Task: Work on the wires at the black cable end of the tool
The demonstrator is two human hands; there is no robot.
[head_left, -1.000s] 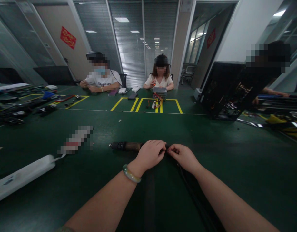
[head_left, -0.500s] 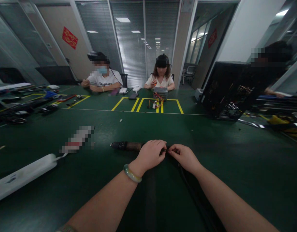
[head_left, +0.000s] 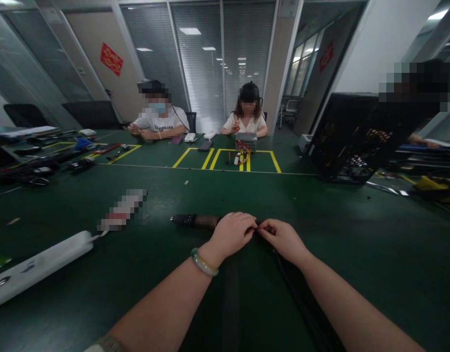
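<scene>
Since the left hand (head_left: 232, 233) and right hand (head_left: 281, 239) pinch a black cable (head_left: 294, 288), a tug could knock the tool handle (head_left: 195, 221) at nine o'clock.

Probably "Happiness" across a co-worker's white T-shirt (head_left: 159, 128), slightly blurred

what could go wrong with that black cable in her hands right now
The thin black cable is pinched between the left hand and right hand and trails toward the person's body, so an arm could snag it and tug the end loose. The rounded black-and-brown tool lies right by the left hand and might get nudged and roll.
</scene>
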